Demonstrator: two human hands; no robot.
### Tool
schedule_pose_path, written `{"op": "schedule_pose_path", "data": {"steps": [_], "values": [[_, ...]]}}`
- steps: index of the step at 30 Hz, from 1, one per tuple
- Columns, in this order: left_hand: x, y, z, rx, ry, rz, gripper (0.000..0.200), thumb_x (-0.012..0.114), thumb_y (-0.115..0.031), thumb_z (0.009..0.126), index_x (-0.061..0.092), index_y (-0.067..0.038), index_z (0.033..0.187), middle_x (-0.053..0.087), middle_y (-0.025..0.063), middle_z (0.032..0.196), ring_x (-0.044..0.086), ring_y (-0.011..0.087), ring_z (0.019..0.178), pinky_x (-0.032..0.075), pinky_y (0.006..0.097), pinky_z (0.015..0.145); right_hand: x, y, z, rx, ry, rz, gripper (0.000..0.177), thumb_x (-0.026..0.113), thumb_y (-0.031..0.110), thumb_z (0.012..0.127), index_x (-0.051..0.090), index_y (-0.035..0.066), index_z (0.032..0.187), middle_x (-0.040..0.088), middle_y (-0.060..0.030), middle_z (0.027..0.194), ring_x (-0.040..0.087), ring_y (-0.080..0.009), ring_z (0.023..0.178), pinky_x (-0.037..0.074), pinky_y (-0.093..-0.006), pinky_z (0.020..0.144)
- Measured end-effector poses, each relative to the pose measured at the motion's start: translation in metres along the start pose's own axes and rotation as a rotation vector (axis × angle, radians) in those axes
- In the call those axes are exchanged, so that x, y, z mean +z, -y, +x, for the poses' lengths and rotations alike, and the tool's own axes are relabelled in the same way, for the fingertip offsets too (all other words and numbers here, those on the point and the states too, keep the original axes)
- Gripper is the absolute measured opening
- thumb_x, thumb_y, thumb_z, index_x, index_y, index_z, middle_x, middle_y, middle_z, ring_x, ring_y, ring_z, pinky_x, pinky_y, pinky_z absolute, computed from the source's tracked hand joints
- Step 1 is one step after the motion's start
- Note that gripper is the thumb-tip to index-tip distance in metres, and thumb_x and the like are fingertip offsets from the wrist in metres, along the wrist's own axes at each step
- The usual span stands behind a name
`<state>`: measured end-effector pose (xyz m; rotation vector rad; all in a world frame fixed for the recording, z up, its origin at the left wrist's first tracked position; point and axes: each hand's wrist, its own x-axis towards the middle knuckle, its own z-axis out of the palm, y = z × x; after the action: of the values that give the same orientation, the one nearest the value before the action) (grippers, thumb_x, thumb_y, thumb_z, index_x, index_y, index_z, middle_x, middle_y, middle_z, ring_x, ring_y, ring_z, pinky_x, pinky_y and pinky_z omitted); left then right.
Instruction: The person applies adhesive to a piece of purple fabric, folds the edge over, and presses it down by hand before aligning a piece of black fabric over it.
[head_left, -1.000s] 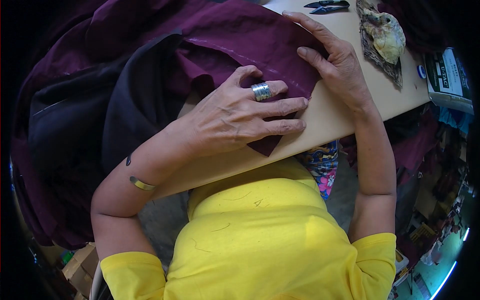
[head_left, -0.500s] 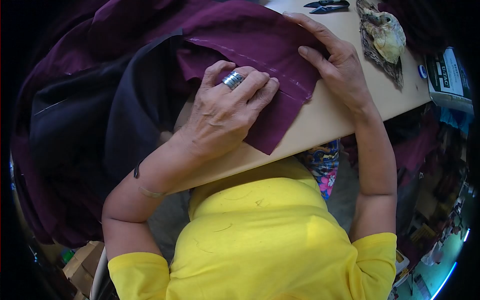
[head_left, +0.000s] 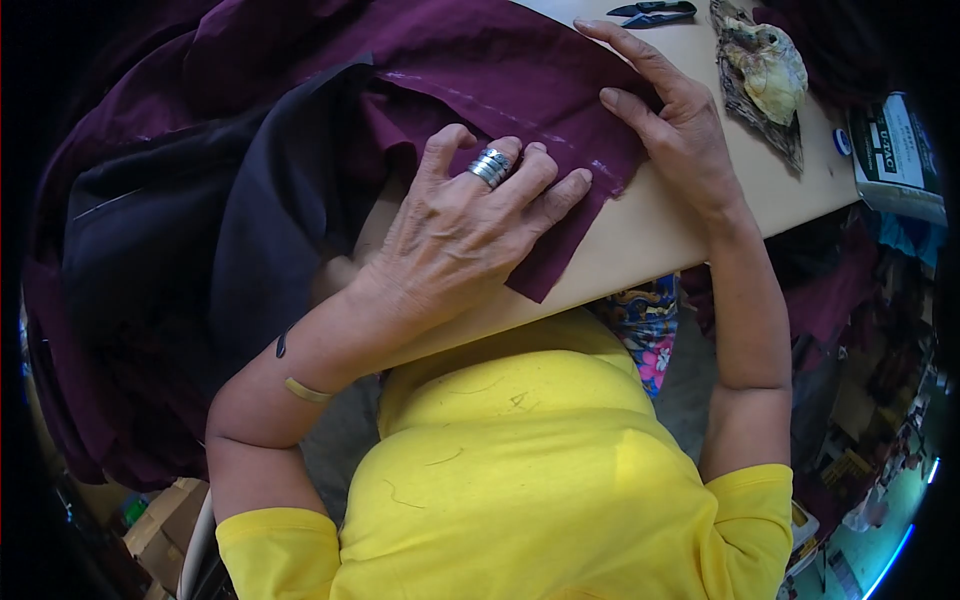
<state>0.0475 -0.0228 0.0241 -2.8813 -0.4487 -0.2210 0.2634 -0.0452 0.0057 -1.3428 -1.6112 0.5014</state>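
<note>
A maroon cloth (head_left: 470,55) with pale, chalk-like lines lies over the table edge. My left hand (head_left: 465,220), with a banded silver ring, rests palm down on its lower part. Its fingers are bent and slightly apart; the thumb is hidden beneath. At the cloth's right edge is my right hand (head_left: 685,140), open, with thumb and index finger spread and touching the cloth. Its other fingers are mostly out of sight. Dark cloth (head_left: 285,180) hangs in folds to the left of my left hand.
On the pale tabletop (head_left: 800,215), thread snips (head_left: 655,13) lie at the top. A shell-like object on rough, bark-like material (head_left: 770,80) sits right of my right hand. Further right stands a labelled box (head_left: 898,155). A cardboard box (head_left: 170,530) is at lower left.
My left hand has shifted slightly to the right, its fingers less curled and further apart. My right hand has barely moved.
</note>
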Motion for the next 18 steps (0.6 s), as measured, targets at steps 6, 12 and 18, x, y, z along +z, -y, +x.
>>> {"op": "schedule_pose_path", "data": {"steps": [6, 12, 18], "values": [[0.0034, 0.0014, -0.0030, 0.007, -0.014, 0.041, 0.045, 0.047, -0.008, 0.083, 0.053, -0.021, 0.125, 0.054, 0.0030, 0.115, 0.055, 0.0141, 0.105, 0.029, 0.0387, 0.097, 0.0013, 0.0035, -0.0014, 0.052, 0.015, -0.057, 0.046, 0.056, -0.002, 0.080, 0.053, 0.009, 0.125, 0.057, -0.0031, 0.123, 0.048, -0.0152, 0.119, 0.033, -0.0290, 0.104], [0.0032, 0.0005, -0.0015, 0.008, -0.019, -0.027, 0.044, 0.047, -0.006, 0.083, 0.054, -0.020, 0.123, 0.053, 0.0038, 0.117, 0.054, 0.0168, 0.105, 0.029, 0.0381, 0.098, 0.0000, 0.0043, -0.0008, 0.033, 0.041, -0.083, 0.046, 0.056, -0.002, 0.081, 0.052, 0.009, 0.125, 0.057, -0.0033, 0.123, 0.048, -0.0154, 0.118, 0.034, -0.0287, 0.103], [0.0020, 0.0072, -0.0019, 0.013, -0.099, -0.198, 0.049, 0.053, -0.001, 0.074, 0.055, -0.013, 0.122, 0.051, 0.0060, 0.120, 0.052, 0.0216, 0.108, 0.033, 0.0382, 0.097, -0.0038, 0.0060, 0.0018, 0.000, 0.092, -0.095, 0.047, 0.056, 0.000, 0.081, 0.052, 0.010, 0.126, 0.057, -0.0039, 0.123, 0.051, -0.0171, 0.117, 0.037, -0.0292, 0.100]]}}
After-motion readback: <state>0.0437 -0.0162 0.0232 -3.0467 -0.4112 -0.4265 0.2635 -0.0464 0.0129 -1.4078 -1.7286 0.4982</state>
